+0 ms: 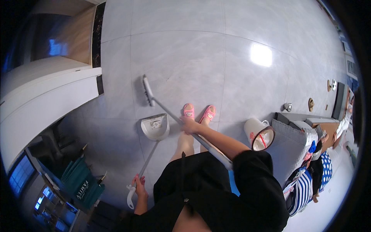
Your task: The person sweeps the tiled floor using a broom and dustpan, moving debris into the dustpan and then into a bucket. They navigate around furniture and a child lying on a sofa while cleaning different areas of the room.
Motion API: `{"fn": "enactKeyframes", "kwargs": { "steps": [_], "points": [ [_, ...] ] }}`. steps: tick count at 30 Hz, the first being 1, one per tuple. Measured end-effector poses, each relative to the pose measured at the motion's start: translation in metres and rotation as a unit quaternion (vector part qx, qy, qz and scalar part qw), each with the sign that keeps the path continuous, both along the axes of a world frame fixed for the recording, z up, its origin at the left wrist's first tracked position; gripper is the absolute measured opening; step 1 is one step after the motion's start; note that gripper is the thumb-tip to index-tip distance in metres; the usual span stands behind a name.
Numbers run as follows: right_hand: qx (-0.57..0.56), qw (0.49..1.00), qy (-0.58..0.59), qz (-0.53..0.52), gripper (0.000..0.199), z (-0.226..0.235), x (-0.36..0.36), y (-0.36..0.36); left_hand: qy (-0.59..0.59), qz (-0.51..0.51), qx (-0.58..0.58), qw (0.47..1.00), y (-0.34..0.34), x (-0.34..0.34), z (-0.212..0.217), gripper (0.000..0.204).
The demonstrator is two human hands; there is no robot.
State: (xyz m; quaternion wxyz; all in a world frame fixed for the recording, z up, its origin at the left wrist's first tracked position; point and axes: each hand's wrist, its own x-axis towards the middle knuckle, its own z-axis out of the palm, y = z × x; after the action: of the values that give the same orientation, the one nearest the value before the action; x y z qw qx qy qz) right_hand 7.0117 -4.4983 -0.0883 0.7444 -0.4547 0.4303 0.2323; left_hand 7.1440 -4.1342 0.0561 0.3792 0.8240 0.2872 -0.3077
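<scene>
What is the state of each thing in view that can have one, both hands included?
Long-handled grey broom: held slantwise; whether its head touches the floor is unclear.
White plastic dustpan with long grey handle: held, open side up.
Left grip: closed around the dustpan handle.
Right grip: closed around the broom handle.
White round bin with dark rim: uncovered, something white and red inside.
Pink open-toed slippers: worn.
</scene>
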Motion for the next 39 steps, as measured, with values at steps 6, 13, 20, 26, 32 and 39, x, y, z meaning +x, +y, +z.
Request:
{"fn": "enactKeyframes", "kwargs": {
  "steps": [6, 13, 20, 26, 32, 39],
  "points": [
    [-0.077, 0.986, -0.020, 0.150, 0.036, -0.081, 0.073, 0.014, -0.004, 0.031, 0.005, 0.999, -0.015, -0.010, 0.006, 0.031],
    [-0.101, 0.988, 0.103, 0.048, 0.051, -0.077, -0.062, -0.096, -0.021, 0.084, -0.046, 0.995, -0.003, -0.023, -0.005, 0.031],
    [-0.175, 0.966, 0.187, -0.025, 0.048, 0.017, -0.149, -0.183, -0.066, 0.029, -0.043, 0.996, -0.037, -0.013, -0.004, 0.029],
    [-0.125, 0.985, 0.118, -0.015, 0.034, 0.037, -0.116, -0.163, -0.077, 0.002, -0.049, 0.996, -0.043, -0.005, -0.001, 0.028],
    [0.010, 0.999, 0.003, -0.049, 0.054, -0.020, 0.044, -0.106, -0.077, -0.004, -0.044, 0.996, -0.034, 0.004, -0.011, 0.032],
    [-0.062, 0.988, -0.045, 0.135, 0.017, -0.095, 0.194, -0.052, -0.084, -0.054, -0.028, 0.995, -0.048, 0.052, -0.011, 0.030]
  ]
}}
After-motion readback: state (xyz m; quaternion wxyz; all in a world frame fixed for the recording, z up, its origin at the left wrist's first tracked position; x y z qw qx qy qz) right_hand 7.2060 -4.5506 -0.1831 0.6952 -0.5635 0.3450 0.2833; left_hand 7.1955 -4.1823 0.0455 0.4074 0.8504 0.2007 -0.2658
